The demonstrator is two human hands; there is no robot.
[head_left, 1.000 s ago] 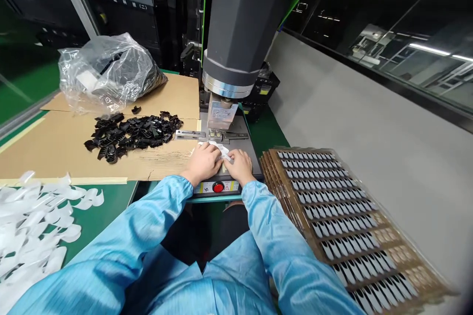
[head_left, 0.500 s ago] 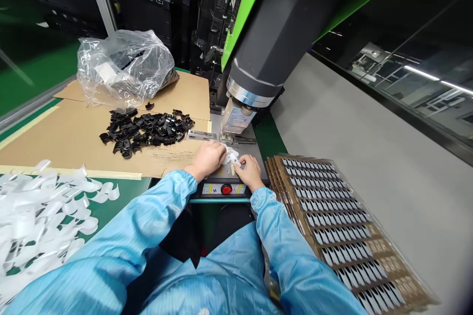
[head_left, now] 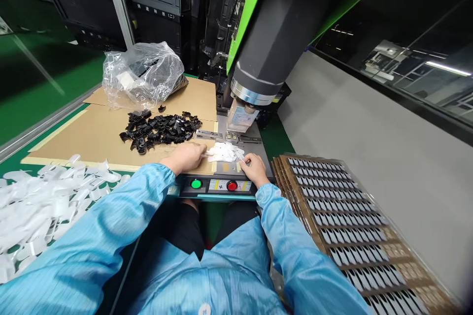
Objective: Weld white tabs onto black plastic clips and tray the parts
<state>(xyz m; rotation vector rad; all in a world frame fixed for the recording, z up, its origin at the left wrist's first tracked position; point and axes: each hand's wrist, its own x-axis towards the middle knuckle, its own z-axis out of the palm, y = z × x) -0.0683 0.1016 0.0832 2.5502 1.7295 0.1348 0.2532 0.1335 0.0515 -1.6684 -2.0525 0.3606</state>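
2 hands at white pieces (head_left: 224, 151) on press plate, left hand (head_left: 186, 156) pinching their left edge, right hand (head_left: 253, 168) curled, touching right edge

Bright, even overhead light fell on the bench (head_left: 369, 123), casting only soft shadows under the press (head_left: 281, 24). Ceiling strips glared in the glass (head_left: 424, 59) at right; highlights flared on the bag (head_left: 144, 71). The wide lens bent the edges, and the near sleeves (head_left: 111, 256) smeared slightly.

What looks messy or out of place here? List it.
White strips lie strewn in a loose heap at the left. Black parts sit scattered on cardboard, not in their bag. The tray stack is fanned unevenly.
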